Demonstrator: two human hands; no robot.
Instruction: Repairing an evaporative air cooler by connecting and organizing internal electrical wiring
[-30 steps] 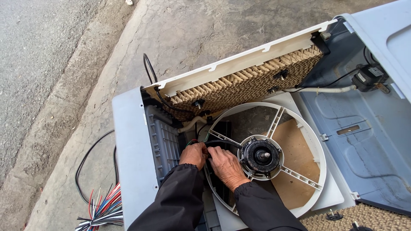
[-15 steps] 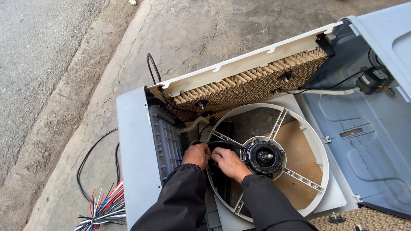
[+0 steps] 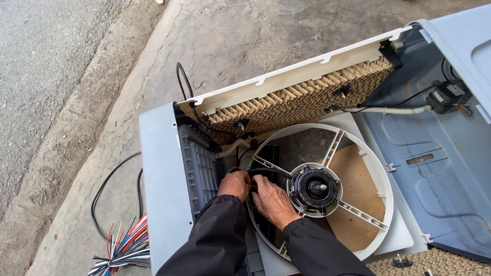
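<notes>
An opened air cooler lies on its back on the concrete. A white round fan frame (image 3: 381,174) with spokes carries a black motor (image 3: 313,188) at its hub. My left hand (image 3: 236,184) and my right hand (image 3: 273,202) sit close together at the frame's left rim, both closed around black wires (image 3: 266,171) that run toward the motor. The fingertips are hidden among the wires. Both sleeves are black.
A brown honeycomb cooling pad (image 3: 302,105) in a white panel stands behind the frame. The grey-blue tank (image 3: 434,179) holds a small pump (image 3: 447,96) and a white hose (image 3: 388,110). A grey side grille (image 3: 199,168) is on the left. Loose coloured wires (image 3: 125,245) lie on the ground.
The view shifted slightly, so the cooler sits a little further right. Both hands stay at the frame's left rim, working the wires with small movements.
</notes>
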